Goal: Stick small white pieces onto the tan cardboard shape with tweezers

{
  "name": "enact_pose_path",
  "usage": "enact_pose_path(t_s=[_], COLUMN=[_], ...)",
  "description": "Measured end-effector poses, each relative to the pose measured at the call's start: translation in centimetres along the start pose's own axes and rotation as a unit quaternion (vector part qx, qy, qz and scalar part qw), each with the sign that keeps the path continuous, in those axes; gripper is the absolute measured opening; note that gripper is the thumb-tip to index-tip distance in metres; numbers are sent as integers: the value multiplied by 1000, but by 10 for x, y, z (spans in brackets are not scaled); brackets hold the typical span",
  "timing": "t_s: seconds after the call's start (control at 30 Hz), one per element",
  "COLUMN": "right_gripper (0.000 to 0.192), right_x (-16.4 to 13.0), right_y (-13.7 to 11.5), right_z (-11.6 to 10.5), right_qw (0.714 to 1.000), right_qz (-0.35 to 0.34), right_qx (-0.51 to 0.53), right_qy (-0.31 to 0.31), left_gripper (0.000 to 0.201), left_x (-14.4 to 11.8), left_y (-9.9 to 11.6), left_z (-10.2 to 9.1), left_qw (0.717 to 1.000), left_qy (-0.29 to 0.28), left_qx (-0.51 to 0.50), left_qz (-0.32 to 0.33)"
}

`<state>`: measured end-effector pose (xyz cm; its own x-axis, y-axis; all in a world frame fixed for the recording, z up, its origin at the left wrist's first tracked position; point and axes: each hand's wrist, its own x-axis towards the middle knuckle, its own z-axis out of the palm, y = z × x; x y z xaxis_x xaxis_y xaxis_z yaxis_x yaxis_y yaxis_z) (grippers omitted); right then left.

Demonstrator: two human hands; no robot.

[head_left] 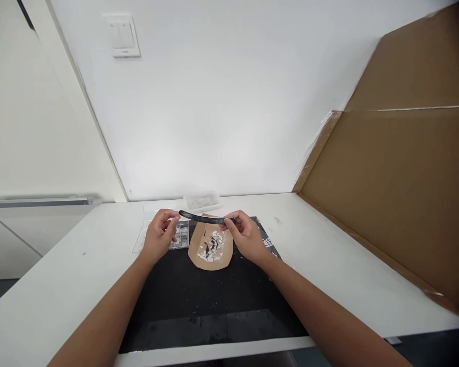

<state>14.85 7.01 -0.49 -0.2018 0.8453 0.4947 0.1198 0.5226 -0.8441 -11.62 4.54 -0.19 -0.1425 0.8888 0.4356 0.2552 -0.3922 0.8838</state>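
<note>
Raised over the mat is a slim black, slightly curved strip with rounded ends and a grainy-looking surface; its exact kind is not clear. My right hand pinches its right end between thumb and fingers. At the other end, the closed fingertips of my left hand hold the strip's tip. Below it lies a tan paper sheet with rounded edges, bearing white flakes and several dark scraps. The strip and my right hand cover part of the sheet's far side.
A black mat covers the middle of the white table. Behind my left hand sits a clear compartment box. A shallow white tray stands by the wall. Tall cardboard borders the right side.
</note>
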Motion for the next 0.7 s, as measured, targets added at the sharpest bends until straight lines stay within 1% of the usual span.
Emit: enact_pose_path(t_s=[0.23,0.4,0.47,0.53,0.6,0.7], right_gripper=[30,28,27,26,25,21], right_x=[-3,-4,-4,-4,-4,-5], right_y=[-2,-4,-4,-4,-4,-4], right_z=[1,1,0,0,-1,0], right_qw=[1000,998,996,993,990,988], right_qz=[-3,-19,-25,-34,-46,-61], right_qx=[-24,-65,-85,-106,-126,-139], right_qy=[-9,-11,-17,-24,-30,-36], left_gripper=[32,30,28,26,25,23], left_x=[3,0,-1,-2,-3,-4], left_y=[0,3,4,3,3,4], left_z=[-8,-5,-4,-4,-4,-3], left_qw=[998,990,985,973,957,939], left_qy=[3,6,-2,-10,-11,-9], left_qx=[60,135,169,221,270,303], left_qz=[10,28,36,63,107,165])
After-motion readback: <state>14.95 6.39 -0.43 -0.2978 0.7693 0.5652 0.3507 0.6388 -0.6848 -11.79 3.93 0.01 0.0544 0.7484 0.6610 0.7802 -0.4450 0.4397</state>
